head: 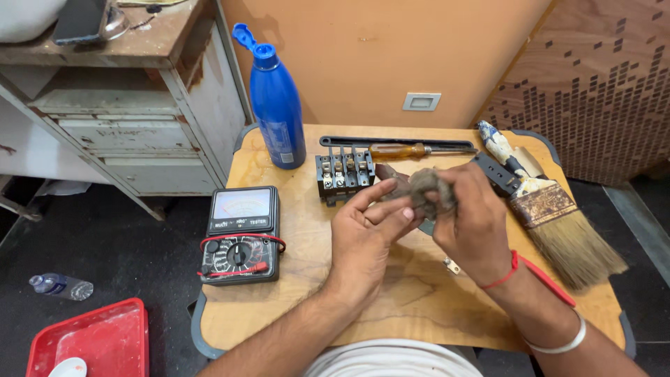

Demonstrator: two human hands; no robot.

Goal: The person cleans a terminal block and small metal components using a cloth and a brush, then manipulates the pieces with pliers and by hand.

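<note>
Over a small wooden table [419, 293], my left hand [363, 230] and my right hand [474, 223] meet around a wad of grey-brown cloth [426, 187]. My right hand grips the cloth, and a small dark part shows just under it. The fingers of my left hand touch the cloth from the left and support it. A black block with several metal screw terminals [344, 174] stands just behind my left fingers.
A blue bottle with an open flip cap [277, 105] stands at the back left. An analog multimeter with red leads [241, 234] lies left. A screwdriver [401, 149], a worn paintbrush [551, 209] and a small metal piece [452, 265] lie on the table. A red tray [98, 342] sits on the floor.
</note>
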